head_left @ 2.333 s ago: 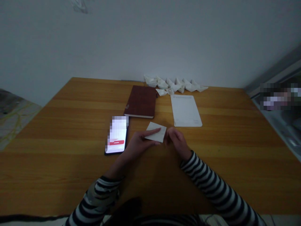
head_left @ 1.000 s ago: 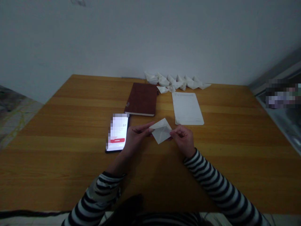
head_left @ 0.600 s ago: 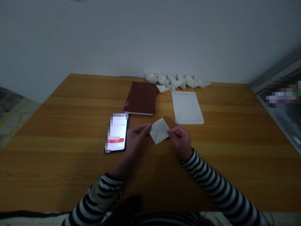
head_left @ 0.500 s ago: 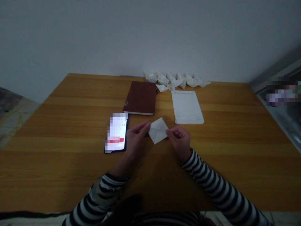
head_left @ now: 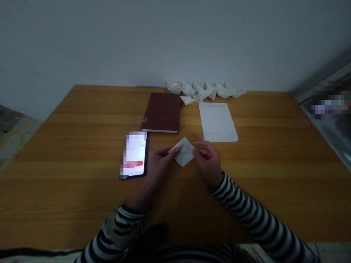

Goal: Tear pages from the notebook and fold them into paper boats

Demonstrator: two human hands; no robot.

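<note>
A small folded white paper (head_left: pixel 184 152), turned like a diamond, is held just above the wooden table (head_left: pixel 68 146). My left hand (head_left: pixel 159 164) pinches its left corner with thumb and fingers. My right hand (head_left: pixel 208 160) pinches its right corner, fingers curled. Both hands sit at the table's middle, right of a lit phone (head_left: pixel 134 155) that lies flat on the wood.
A dark red notebook (head_left: pixel 162 112) lies behind the phone. A white sheet of lined paper (head_left: pixel 217 122) lies beside it. Several folded white paper shapes (head_left: pixel 203 91) line the far edge against the wall. A blurred grey ledge (head_left: pixel 326 124) runs along the right.
The paper lay flat under my hands at first; I lifted it, opened it into a diamond, and my hands have since closed in on it from both sides, making it narrower.
</note>
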